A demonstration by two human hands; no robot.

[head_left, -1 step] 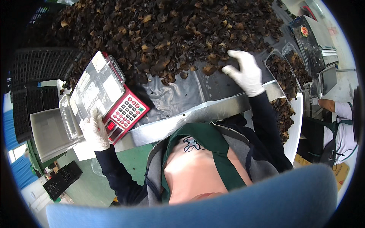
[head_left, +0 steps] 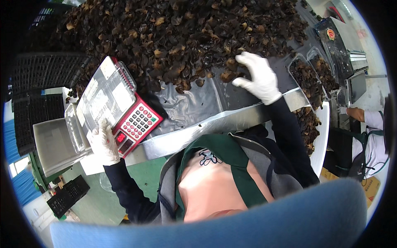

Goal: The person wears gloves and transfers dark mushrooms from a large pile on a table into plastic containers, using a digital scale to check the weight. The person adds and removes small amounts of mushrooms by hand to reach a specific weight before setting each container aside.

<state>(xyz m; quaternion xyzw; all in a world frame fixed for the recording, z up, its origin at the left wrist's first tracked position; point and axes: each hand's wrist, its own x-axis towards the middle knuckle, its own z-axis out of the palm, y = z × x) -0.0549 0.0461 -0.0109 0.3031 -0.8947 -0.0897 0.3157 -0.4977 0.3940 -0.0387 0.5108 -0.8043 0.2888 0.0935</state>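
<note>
Scale [head_left: 137, 120] with a clear box [head_left: 105, 93] on top, close to a big dark heap [head_left: 178, 41]

Think of the middle of the view as the middle of a clock. Nearest, at 6 o'clock, is a fuzzy blue edge [head_left: 206, 221]. Past it come a pink shirt [head_left: 202, 184] and a shiny metal table edge [head_left: 248, 116]. The left hand [head_left: 103, 142], in a white glove, is near 9 o'clock. Its bent fingers touch the near side of the clear box; I cannot tell if they grip it or just rest there. The scale is red, and its little screen glows red. At 2 o'clock is the right hand [head_left: 244, 71], also in white. Its thumb and fingers are spread apart, with nothing between them, by the heap's near side. Further out, at 2 o'clock, two clear tubs [head_left: 308, 78] hold dark bits. The heap of curly bits fills 12 o'clock. Black crates [head_left: 45, 70] stand at 10 o'clock. Far off, at 3 o'clock, is another person's arm [head_left: 355, 113].
</note>
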